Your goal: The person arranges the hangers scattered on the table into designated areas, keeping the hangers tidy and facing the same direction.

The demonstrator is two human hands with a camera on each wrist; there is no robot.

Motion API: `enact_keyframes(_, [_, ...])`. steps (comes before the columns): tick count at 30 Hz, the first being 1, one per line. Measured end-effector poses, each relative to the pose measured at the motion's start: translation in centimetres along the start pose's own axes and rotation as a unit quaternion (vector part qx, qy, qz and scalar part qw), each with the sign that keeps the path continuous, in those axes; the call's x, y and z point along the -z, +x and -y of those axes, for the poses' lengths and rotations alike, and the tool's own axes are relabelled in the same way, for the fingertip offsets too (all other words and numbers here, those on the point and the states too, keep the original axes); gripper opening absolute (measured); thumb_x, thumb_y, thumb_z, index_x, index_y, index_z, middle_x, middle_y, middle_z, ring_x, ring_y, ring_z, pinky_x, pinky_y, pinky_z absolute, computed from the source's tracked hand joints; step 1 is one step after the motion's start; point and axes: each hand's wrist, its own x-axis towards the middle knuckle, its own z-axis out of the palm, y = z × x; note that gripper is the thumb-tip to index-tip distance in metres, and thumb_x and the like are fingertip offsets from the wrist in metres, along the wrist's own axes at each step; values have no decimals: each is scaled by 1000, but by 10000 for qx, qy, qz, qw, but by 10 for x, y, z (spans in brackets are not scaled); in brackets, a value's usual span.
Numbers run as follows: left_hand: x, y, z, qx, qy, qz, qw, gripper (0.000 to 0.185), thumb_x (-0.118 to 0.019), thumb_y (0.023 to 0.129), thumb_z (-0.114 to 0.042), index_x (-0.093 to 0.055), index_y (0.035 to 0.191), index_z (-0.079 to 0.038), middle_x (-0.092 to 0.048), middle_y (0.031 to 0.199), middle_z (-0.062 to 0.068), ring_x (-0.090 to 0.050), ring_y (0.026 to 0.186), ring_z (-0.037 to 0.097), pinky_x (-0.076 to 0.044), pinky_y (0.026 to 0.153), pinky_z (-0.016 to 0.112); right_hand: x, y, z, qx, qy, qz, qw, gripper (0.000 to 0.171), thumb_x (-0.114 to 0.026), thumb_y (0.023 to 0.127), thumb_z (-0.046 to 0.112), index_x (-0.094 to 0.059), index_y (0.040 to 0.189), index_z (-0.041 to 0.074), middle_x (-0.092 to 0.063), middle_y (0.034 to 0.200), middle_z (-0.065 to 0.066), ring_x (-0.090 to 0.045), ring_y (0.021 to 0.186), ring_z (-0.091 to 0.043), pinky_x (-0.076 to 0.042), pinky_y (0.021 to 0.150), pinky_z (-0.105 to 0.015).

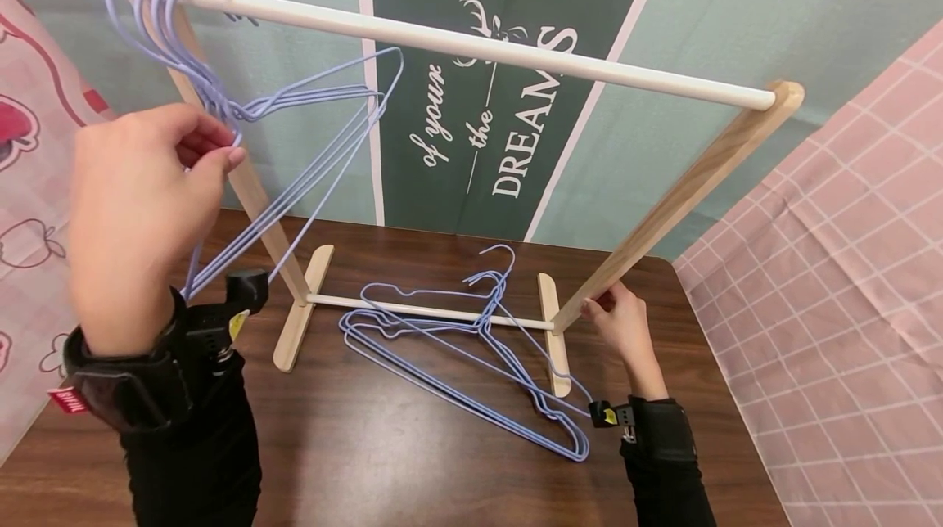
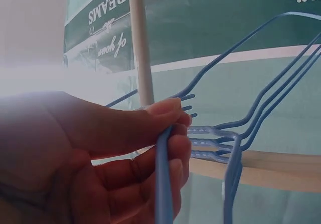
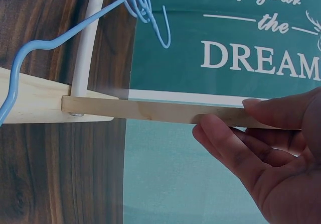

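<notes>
At the left end of the clothes rack, my left hand (image 1: 151, 200) pinches a blue wire hanger (image 2: 163, 184) near its neck between thumb and fingers. Its hook arches over the left end of the white top rod (image 1: 471, 44), in front of several similar blue hangers (image 1: 339, 92) hanging there. Low on the rack's right wooden post (image 1: 678, 191), my right hand (image 1: 622, 326) grips the wood, thumb on one side and fingers on the other, as the right wrist view shows. A pile of blue hangers (image 1: 457, 408) lies on the table between the rack's feet.
The rack's left foot (image 1: 304, 310) and right foot (image 1: 554, 335) stand on the dark wooden table (image 1: 354, 461), joined by a white lower rod (image 1: 427, 311). Behind hangs a green cloth (image 1: 457, 200) with white lettering. Pink checked cloth (image 1: 847, 265) borders the right side.
</notes>
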Motion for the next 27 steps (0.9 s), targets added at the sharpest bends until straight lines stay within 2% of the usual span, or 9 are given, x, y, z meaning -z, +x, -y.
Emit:
enact_keyframes(6, [-1,4,-1,10,-67,-12,10000,22,-57,85,-27,-69,89,-9,-66,75,10,-48,63,17,-29,75,40,0,0,0,30,-17,0,10000,17,-60,83,-4,-55,98,-10,-61,82,-26,-62,73,-37,-50,56,-33])
enact_keyframes(14, [-5,8,1,85,-30,57,9999,20,-57,85,-25,-69,88,-10,-66,74,9,-50,63,15,-29,71,38,0,0,-1,6,-57,-43,10000,17,-61,82,-4,-56,97,-9,-61,81,-25,-62,71,-35,-48,54,-26])
enact_keyframes(19, [-8,7,1,87,20,87,9999,21,-56,86,-25,-69,88,-9,-65,73,10,-50,65,20,-28,72,40,0,0,-1,-3,-66,-47,10000,17,-61,82,-3,-56,97,-9,-61,81,-25,-62,71,-34,-47,54,-24])
enact_keyframes(27, [-1,2,-15,-42,-51,238,9997,19,-57,84,-16,-69,89,-3,-64,74,16,-53,69,30,-29,72,44,0,0,-1,-9,-23,-32,10000,16,-61,82,-3,-56,97,-9,-62,81,-25,-62,72,-35,-46,54,-22])
